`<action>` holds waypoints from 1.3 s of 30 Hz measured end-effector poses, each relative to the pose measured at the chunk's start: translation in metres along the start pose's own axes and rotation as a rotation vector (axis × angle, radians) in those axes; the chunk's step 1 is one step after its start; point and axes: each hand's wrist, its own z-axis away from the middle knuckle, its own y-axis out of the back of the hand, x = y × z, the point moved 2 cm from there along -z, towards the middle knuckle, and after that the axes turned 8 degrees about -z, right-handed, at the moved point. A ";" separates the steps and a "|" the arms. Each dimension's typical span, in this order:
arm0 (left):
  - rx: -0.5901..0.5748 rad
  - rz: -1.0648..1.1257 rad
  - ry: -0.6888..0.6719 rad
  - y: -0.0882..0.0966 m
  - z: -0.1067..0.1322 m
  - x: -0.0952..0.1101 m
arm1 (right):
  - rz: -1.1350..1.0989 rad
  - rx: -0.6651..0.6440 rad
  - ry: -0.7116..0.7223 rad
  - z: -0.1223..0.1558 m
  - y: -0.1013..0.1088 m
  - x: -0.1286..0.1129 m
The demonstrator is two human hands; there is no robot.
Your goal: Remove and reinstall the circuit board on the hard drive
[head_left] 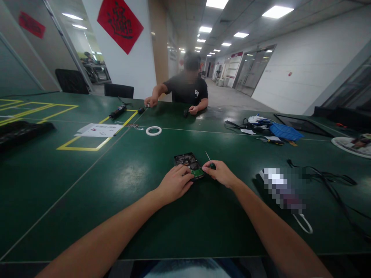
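Observation:
A black hard drive (187,160) with a green circuit board lies on the green table (139,173) in front of me. My left hand (174,182) rests on its near edge, fingers curled and pressing it down. My right hand (220,172) is closed round a small green-handled screwdriver (210,160). Its thin shaft points up and away, just right of the drive.
A person in a black shirt (188,90) sits across the table with small tools by their hands. A white tape ring (153,131), papers (98,130), a blue tray with cables (285,132), black cords (333,181) and a black case (20,131) lie around.

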 end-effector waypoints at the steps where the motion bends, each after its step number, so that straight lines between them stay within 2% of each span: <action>1: -0.001 -0.001 -0.002 0.000 0.000 0.000 | 0.024 0.011 0.026 0.001 0.000 0.000; 8: -0.005 0.002 -0.017 0.000 0.001 -0.001 | 0.171 0.040 0.262 0.000 -0.004 0.005; 22: 0.037 0.019 -0.018 -0.008 0.001 -0.002 | 0.155 0.175 0.205 0.007 -0.014 0.008; 27: 0.036 0.041 -0.015 -0.006 0.002 -0.004 | 0.087 0.175 0.179 0.009 -0.008 0.009; 32: 0.022 0.050 -0.013 -0.004 0.003 -0.004 | 0.042 0.405 0.101 0.007 0.010 0.016; 34: 0.009 0.055 -0.007 -0.003 0.003 -0.004 | 0.064 0.451 0.102 0.007 0.017 0.017; 37: 0.007 0.068 -0.001 -0.001 0.003 -0.003 | 0.060 0.508 0.178 0.010 0.028 0.010; 39: 0.018 0.081 0.007 0.000 0.002 -0.003 | 0.027 0.597 0.254 0.014 0.037 0.000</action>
